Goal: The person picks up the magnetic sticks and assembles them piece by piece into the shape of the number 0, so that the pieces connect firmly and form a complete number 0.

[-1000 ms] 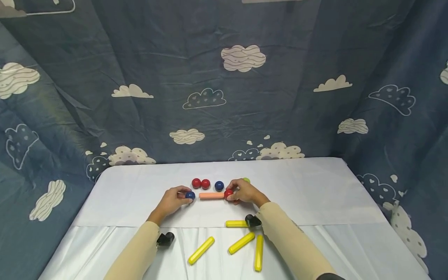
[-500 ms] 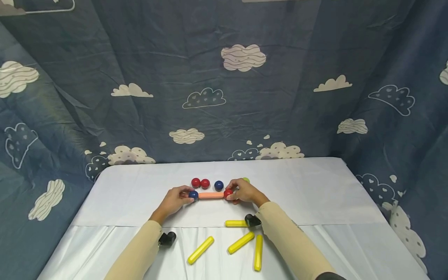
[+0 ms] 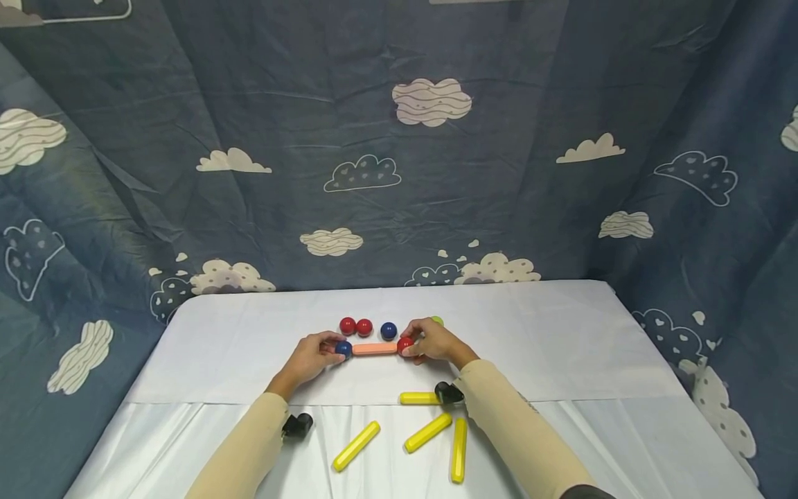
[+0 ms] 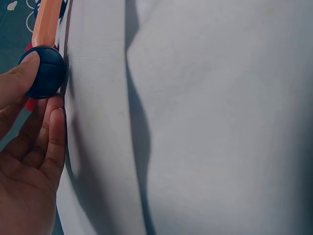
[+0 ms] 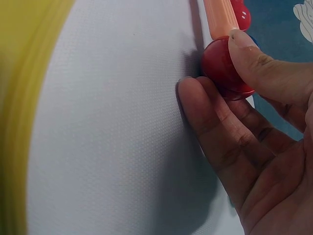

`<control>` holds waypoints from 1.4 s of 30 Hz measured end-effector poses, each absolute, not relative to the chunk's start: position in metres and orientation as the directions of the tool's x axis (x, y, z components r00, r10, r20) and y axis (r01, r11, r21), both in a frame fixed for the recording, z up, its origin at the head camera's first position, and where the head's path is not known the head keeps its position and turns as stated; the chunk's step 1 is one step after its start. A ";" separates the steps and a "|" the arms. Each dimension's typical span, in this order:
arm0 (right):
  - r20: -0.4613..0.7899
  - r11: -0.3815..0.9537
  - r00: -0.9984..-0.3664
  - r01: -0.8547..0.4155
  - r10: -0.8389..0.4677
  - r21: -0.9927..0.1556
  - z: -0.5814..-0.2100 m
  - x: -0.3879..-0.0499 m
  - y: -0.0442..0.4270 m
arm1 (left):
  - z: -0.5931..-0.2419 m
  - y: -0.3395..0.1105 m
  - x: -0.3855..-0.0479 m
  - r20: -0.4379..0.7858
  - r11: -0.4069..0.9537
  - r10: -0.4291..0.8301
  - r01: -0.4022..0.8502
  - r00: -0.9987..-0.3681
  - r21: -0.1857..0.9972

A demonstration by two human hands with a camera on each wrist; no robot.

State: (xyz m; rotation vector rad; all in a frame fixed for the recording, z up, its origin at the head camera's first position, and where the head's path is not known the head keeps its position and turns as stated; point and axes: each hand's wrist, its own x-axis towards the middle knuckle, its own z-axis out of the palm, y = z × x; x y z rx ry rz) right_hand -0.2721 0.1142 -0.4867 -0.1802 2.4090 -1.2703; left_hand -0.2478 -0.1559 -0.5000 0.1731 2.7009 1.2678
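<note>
An orange stick (image 3: 374,348) lies crosswise between a blue ball (image 3: 343,349) at its left end and a red ball (image 3: 404,346) at its right end. My left hand (image 3: 309,357) grips the blue ball; in the left wrist view the thumb presses on that blue ball (image 4: 46,73), which touches the orange stick (image 4: 46,22). My right hand (image 3: 436,342) pinches the red ball, and the right wrist view has the thumb over this red ball (image 5: 222,66), against the end of the orange stick (image 5: 221,17).
Behind the stick are two red balls (image 3: 356,326), another blue ball (image 3: 388,330) and a green ball (image 3: 438,321), partly hidden by my right hand. Several yellow sticks (image 3: 356,446) lie nearer on the white cloth (image 3: 536,346). A patterned curtain (image 3: 349,104) surrounds the table.
My left hand has moved slightly right with the blue ball, closing the gap to the orange stick's left end. My right hand has stayed on the red ball.
</note>
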 end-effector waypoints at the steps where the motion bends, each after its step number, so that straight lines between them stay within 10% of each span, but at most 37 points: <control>1: -0.294 0.575 -0.908 0.075 -0.298 -0.815 -0.487 -0.272 0.114 | -0.500 -0.156 -0.248 -0.089 0.638 0.168 0.039 -0.982 0.769; 18: -0.313 0.569 -0.899 0.091 -0.306 -0.817 -0.488 -0.271 0.111 | -0.489 -0.169 -0.228 -0.106 0.658 0.150 0.019 -0.983 0.753; 31: -0.309 0.574 -0.909 0.099 -0.280 -0.813 -0.482 -0.271 0.114 | -0.465 -0.140 -0.153 -0.191 0.619 0.485 0.181 -0.854 0.764; 42: -0.302 0.571 -0.907 0.086 -0.294 -0.816 -0.485 -0.270 0.114 | -0.482 -0.124 -0.132 -0.197 0.705 0.457 0.218 -0.867 0.675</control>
